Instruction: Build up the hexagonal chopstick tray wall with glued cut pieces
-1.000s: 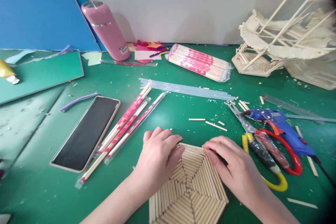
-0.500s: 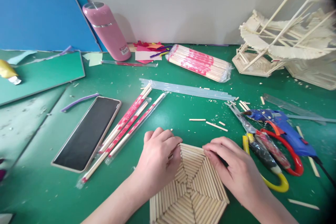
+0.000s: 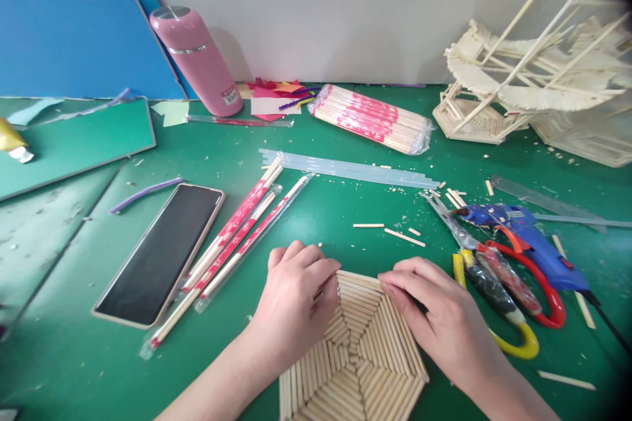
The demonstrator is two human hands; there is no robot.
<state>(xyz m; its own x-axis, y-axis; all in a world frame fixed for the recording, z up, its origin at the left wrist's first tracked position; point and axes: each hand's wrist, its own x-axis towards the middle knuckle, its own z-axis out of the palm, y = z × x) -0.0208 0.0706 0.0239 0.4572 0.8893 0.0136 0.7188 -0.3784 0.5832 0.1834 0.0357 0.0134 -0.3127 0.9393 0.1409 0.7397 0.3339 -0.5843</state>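
Fingers (image 3: 320, 270) of the left hand (image 3: 296, 309) and right hand (image 3: 439, 322) curl together, pressing the far rim of the stick hexagon (image 3: 353, 362) at lower centre on the desk (image 3: 74, 342), likely steadying it; scissors (image 3: 498, 289) lie just right.

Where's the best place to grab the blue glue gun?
Probably the glue gun's thick blue body behind the orange trigger, coming from above. It lies flat on the green table, nozzle pointing left toward the scissors, cord trailing off to the right, so the body faces up, clear of the tip.
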